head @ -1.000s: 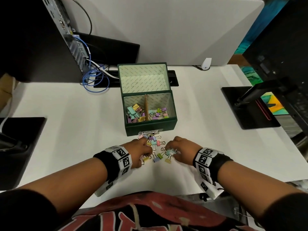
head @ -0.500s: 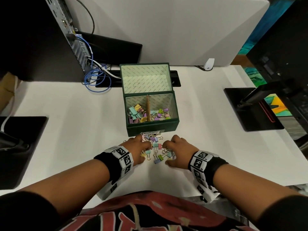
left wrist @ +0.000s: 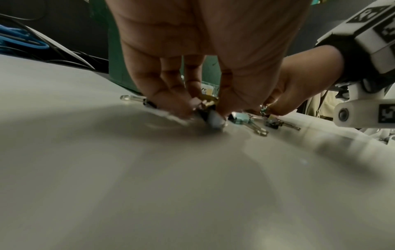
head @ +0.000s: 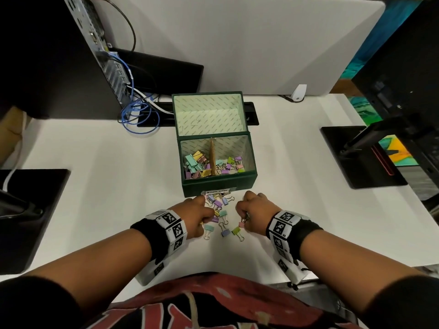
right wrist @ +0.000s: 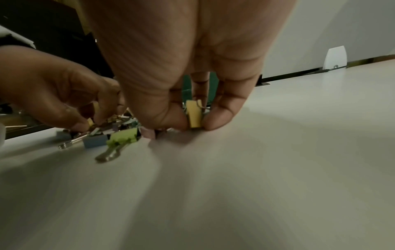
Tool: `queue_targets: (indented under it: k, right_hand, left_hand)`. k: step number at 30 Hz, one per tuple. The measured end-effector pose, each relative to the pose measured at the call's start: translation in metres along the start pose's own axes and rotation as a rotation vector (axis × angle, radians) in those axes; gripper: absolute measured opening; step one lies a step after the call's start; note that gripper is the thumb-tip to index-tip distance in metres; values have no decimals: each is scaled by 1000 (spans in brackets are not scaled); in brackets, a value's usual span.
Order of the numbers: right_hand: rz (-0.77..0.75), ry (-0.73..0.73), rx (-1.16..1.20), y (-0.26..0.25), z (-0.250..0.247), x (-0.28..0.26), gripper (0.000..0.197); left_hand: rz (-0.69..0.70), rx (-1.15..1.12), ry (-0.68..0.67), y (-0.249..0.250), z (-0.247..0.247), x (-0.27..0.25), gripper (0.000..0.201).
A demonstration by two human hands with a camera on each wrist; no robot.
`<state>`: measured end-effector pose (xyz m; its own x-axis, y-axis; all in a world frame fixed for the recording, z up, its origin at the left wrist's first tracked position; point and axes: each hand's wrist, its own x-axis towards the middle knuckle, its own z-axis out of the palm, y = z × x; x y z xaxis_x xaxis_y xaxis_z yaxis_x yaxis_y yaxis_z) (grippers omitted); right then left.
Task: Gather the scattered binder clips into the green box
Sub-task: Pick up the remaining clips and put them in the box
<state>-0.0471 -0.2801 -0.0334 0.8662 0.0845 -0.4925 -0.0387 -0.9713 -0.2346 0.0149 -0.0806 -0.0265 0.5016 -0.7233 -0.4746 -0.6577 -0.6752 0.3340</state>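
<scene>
the loose clips [head: 219,211] lie in a small heap on the table [head: 99,176], just in front of the box [head: 218,182] and between the two hands. a teal clip [head: 208,230], a blue clip [head: 224,232] and a green clip [head: 237,231] sit at the near edge of the heap, apart from one another. more clips already lie in the box, on both sides of its brown divider [head: 212,157]; its lid [head: 209,115] stands open behind.

the left hand [head: 193,216] is down on the left side of the heap, fingertips [left wrist: 171,101] and thumb drawn together, pinching clips against the table in the left wrist view; which one it holds is blurred. the right hand [head: 255,213] is on the right side, thumb and fingers [right wrist: 222,118] closed round a yellow clip [right wrist: 193,116] held on edge at the table surface, with a pink one showing under the hand in the head view.

a computer tower [head: 59,51] with blue cable [head: 135,115] stands far left, a grey partition [head: 249,39] behind, monitor bases [head: 356,155] to the sides.
</scene>
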Motion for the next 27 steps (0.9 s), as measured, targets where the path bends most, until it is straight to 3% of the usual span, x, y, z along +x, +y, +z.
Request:
queue_targets:
  k: [7, 11, 17, 20, 24, 27]
  right_hand:
    - [35, 76, 209, 9, -5, 3, 33]
    - [20, 108, 299, 11, -13, -5, 17]
    - [-80, 370, 513, -8, -66, -12, 16]
    - [-113, 508, 565, -17, -97, -2, 14]
    - [-94, 437, 593, -15, -107, 10, 30]
    - [-73, 473, 600, -8, -95, 9, 31]
  left_hand:
    - [42, -47, 46, -2, -3, -2, 12]
    - [54, -126, 90, -4, -3, -4, 12]
    - [87, -358, 224, -3, -20, -9, 12]
    - [81, -503, 313, 4, -43, -8, 27]
    - [72, -611, 437, 15, -76, 2, 35]
    - [71, -704, 536, 21, -94, 14, 34]
